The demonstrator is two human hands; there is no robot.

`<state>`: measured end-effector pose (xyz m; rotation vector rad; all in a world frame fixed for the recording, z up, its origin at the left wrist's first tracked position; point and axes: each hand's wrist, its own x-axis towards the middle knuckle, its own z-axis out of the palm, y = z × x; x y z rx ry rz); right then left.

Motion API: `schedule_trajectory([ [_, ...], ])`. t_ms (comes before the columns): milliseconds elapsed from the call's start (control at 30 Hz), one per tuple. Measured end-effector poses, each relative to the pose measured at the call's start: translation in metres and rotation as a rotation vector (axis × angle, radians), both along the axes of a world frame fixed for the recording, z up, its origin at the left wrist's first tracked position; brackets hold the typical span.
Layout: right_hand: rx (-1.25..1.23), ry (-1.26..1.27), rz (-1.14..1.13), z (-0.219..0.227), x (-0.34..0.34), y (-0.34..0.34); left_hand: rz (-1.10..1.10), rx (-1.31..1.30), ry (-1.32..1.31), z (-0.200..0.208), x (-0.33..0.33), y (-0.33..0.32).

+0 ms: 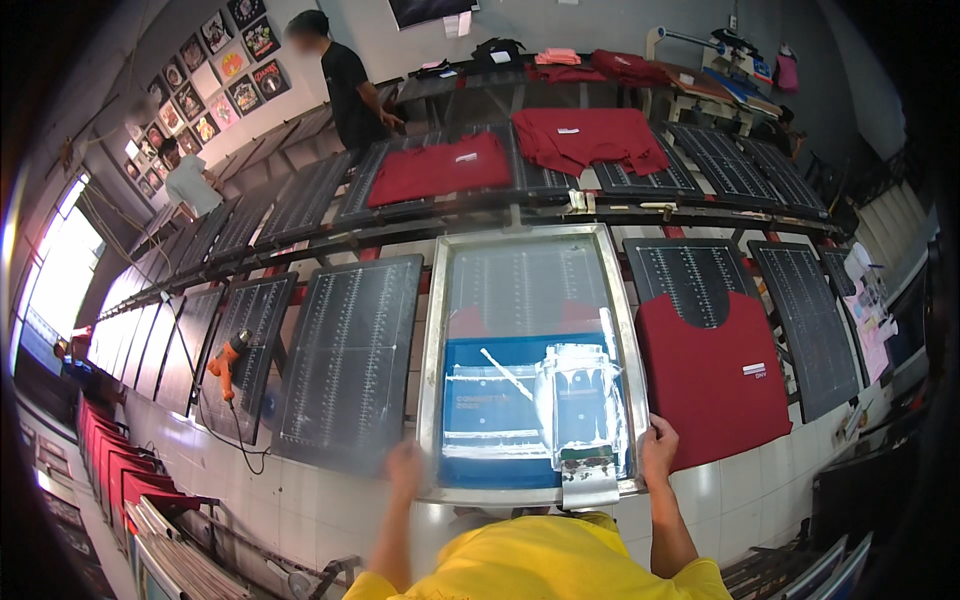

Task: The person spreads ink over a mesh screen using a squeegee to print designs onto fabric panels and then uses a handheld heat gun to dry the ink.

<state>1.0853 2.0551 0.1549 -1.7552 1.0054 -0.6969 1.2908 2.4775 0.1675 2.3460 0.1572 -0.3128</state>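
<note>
The silver-rimmed printing screen [433, 370] sits in front of the person, between a black board [350, 350] on the left and a red shirt [715, 400] on the right; its long axis runs away from the body, 1 short end near the waist, the other toward the far row of boards. The right hand [657, 445] is at the right rail near the close corner, fingers bent and pinching the rim; the left hand [404, 470] is blurred beside the left rail, so I cannot tell how its fingers stand; white ink [580, 400] streaks the blue mesh; a metal squeegee [590, 487] rests at the near end.
</note>
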Motion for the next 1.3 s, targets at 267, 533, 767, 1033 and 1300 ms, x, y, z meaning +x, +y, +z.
schedule_trajectory([
  [267, -0.068, 0.015, 0.056, -0.013, -0.001, -0.003, -0.101, 0.046, -0.454, -0.064, 0.013, 0.029],
  [533, -0.536, 0.22, 0.602, 0.055, -0.036, 0.022, -0.111, -0.044, -0.566, 0.033, -0.032, -0.01],
  [767, -0.862, 0.546, 1.148, 0.081, -0.049, 0.048, -0.533, -0.555, 0.537, 0.043, -0.134, -0.038],
  [1033, -0.837, 0.39, 1.02, 0.088, -0.009, 0.047, -0.564, -0.794, 0.886, 0.0, -0.171, -0.109],
  [1300, -0.938, 0.123, 0.837, 0.072, 0.073, 0.001, -0.289, -0.952, 0.979, -0.013, -0.169, -0.122],
])
